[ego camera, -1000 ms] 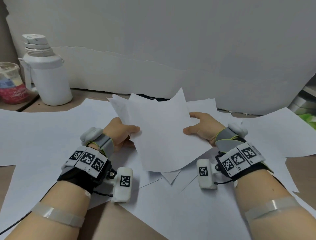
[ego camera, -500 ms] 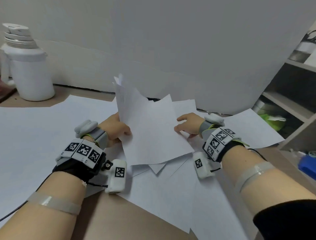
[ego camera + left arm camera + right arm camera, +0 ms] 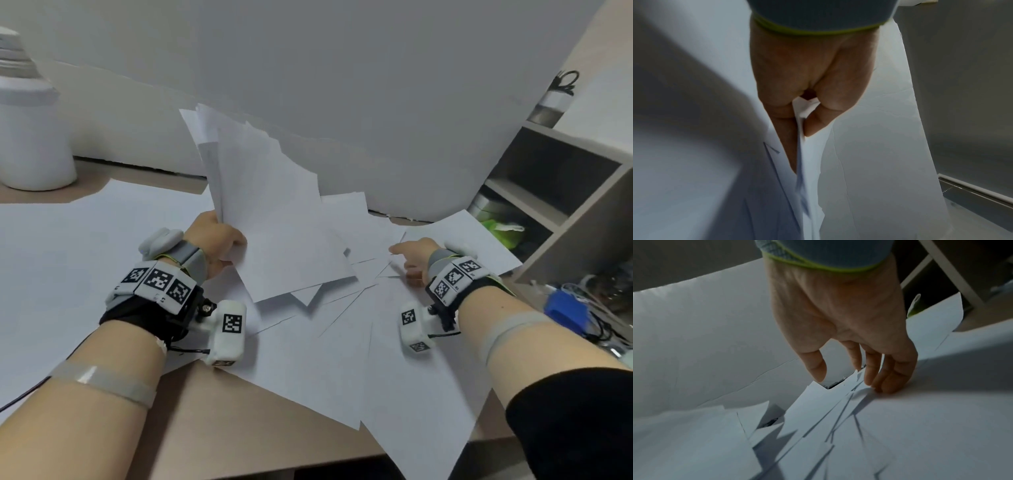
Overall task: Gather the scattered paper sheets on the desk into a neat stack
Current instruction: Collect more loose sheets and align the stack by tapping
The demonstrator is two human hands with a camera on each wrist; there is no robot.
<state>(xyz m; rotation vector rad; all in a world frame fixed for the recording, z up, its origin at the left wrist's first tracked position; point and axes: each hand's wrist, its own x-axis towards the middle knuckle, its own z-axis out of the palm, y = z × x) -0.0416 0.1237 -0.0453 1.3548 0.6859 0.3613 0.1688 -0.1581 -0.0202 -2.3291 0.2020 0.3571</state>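
Note:
My left hand grips a bundle of white sheets by its left edge, tilted up on end above the desk. In the left wrist view the thumb pinches the bundle's edge against the fingers. My right hand is away from the bundle, lying on the loose sheets at the right; its fingertips touch a sheet on the desk, fingers nearly straight. More scattered sheets cover the desk on the left and in front.
A white jug stands at the back left. A large white board leans behind the papers. A shelf unit with clutter and a blue object stands to the right. The desk's front edge is near me.
My right hand let go of the bundle and moved right onto the loose sheets. My left hand tipped the bundle more upright. The view turned rightwards.

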